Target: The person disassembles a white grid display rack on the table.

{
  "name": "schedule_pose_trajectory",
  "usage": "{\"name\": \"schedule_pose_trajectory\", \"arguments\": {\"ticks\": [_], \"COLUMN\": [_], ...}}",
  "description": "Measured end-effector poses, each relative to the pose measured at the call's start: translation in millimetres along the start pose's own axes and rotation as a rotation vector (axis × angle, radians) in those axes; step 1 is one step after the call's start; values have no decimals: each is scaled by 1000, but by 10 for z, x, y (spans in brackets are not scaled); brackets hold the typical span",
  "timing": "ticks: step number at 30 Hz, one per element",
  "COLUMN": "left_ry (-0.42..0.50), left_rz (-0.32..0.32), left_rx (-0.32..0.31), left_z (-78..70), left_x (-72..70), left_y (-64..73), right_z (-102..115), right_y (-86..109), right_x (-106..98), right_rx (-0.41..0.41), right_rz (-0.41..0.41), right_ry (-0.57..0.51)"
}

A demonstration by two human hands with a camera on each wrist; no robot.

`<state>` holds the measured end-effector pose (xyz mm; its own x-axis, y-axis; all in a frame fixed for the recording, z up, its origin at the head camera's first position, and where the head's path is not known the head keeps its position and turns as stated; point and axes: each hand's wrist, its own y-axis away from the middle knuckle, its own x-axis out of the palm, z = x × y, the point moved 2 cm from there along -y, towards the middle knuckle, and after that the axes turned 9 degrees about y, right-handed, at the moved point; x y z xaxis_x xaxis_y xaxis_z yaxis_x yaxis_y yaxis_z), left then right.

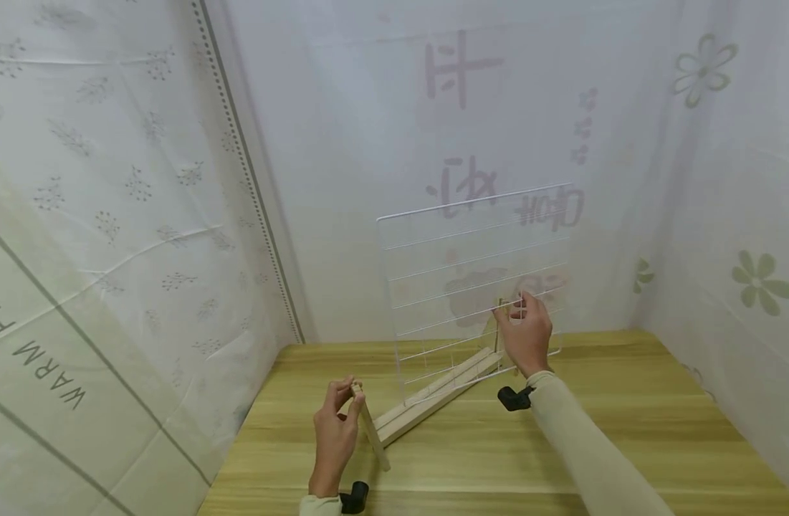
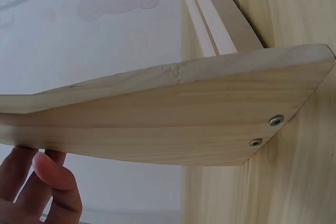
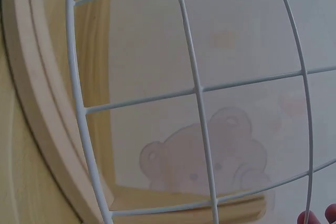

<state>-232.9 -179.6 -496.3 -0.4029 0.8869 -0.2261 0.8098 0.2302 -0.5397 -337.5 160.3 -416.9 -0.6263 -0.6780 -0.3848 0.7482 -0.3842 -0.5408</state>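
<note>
A wooden stand has a grooved crossbar (image 1: 426,403) between two upright side boards, the near-left one (image 1: 371,432) and a far-right one (image 1: 490,332) partly behind the right hand. My left hand (image 1: 335,432) pinches the top of the near-left board; two metal bolts (image 2: 276,120) show low on its outer face in the left wrist view. A white wire grid panel (image 3: 199,88) stands tilted above the crossbar, its lower edge close over the bar. My right hand (image 1: 528,337) pinches a wire near the panel's right side, with fingertips (image 3: 310,217) at the corner of the right wrist view.
The stand sits on a wood-grain table (image 1: 600,437). White printed cloth hangs close around: a back sheet (image 1: 342,143), a left sheet (image 1: 142,258) and a right one with flowers (image 1: 742,215). Each wrist carries a black camera mount (image 1: 514,398).
</note>
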Motion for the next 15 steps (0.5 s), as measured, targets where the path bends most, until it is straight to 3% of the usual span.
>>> {"name": "schedule_pose_trajectory", "arguments": {"ticks": [15], "left_ry": [-4], "left_rz": [60], "left_rx": [-26], "left_z": [-67], "left_x": [-44], "left_y": [-28], "right_z": [-512], "right_y": [163], "right_x": [-270], "right_rx": [53], "right_rz": [64], "right_ry": [136]}}
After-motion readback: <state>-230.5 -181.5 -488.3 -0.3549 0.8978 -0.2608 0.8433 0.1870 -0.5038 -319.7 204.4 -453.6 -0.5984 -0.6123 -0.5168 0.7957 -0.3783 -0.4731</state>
